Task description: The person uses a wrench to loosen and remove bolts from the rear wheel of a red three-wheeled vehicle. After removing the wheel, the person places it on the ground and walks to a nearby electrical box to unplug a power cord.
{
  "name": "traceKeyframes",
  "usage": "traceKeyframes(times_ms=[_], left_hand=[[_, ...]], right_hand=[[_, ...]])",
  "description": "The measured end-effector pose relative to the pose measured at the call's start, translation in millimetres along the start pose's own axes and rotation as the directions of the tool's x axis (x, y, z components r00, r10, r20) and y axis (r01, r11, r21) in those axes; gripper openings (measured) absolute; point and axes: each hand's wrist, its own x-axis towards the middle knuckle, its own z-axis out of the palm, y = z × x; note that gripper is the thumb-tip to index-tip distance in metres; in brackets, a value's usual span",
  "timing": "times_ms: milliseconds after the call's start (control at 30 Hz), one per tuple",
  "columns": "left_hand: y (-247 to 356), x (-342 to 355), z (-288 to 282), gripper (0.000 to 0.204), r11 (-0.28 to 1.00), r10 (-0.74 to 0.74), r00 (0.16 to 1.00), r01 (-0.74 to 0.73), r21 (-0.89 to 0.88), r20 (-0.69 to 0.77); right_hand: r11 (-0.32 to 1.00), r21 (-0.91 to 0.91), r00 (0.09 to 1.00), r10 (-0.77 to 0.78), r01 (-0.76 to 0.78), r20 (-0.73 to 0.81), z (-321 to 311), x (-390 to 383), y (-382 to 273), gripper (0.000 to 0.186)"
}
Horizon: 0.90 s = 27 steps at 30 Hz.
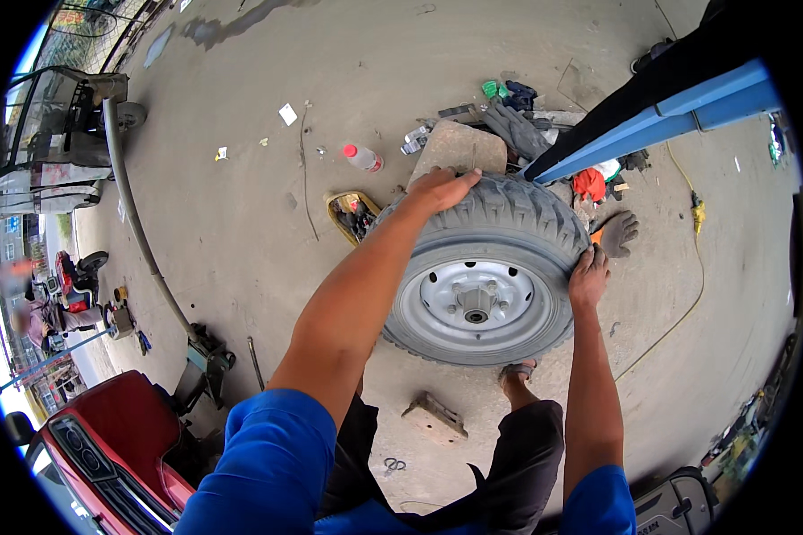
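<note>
An upright wheel with a grey treaded tyre (pixel 522 212) and white steel rim (pixel 439 293) is in front of me, slightly leaning. My left hand (pixel 439 189) grips the top of the tread, thumb and fingers curved onto it. My right hand (pixel 589 278) grips the tyre's right side with bent fingers. A flat stone-like slab (pixel 462 144) lies just beyond the wheel, and a grey work glove (pixel 622 234) lies right of it. My sandalled foot (pixel 516 374) is below the wheel, beside a small board (pixel 435 417) on the floor.
A blue post (pixel 714 98) with rags and debris (pixel 517 129) rises at right. Around lie a red-capped bottle (pixel 363 158), yellow container (pixel 352 217) and cable (pixel 696 241). Left are a long-handled jack (pixel 204 361), red vehicle (pixel 116 419), dark cart (pixel 71 143) and person (pixel 36 325) by a motorbike.
</note>
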Motion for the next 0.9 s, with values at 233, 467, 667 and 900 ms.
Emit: traceKeyframes(times_ms=[233,467,667,900], left_hand=[[-37.8,-25.2,11.6,0.074,0.937,0.347,0.905,-0.341,0.069,-0.247],[-151.3,-194.2,-6.5,0.067,0.907,0.353,0.843,-0.415,-0.075,-0.405],[-362.4,-371.0,-16.3,0.054,0.917,-0.242,0.91,0.101,-0.386,-0.336],[-513.1,-535.5,-54.3,0.052,0.789,-0.579,0.791,0.483,-0.379,-0.196]], right_hand=[[0.992,-0.061,0.994,-0.109,0.109,-0.004,-1.7,-1.1,0.6,0.055],[0.966,-0.259,0.987,0.058,-0.017,0.15,-63.2,-72.0,28.9,0.06],[0.905,-0.386,0.953,0.254,-0.175,0.163,-185.5,-175.2,64.8,0.051],[0.754,-0.657,0.797,0.409,-0.02,0.445,-220.5,-223.2,-16.7,0.029]])
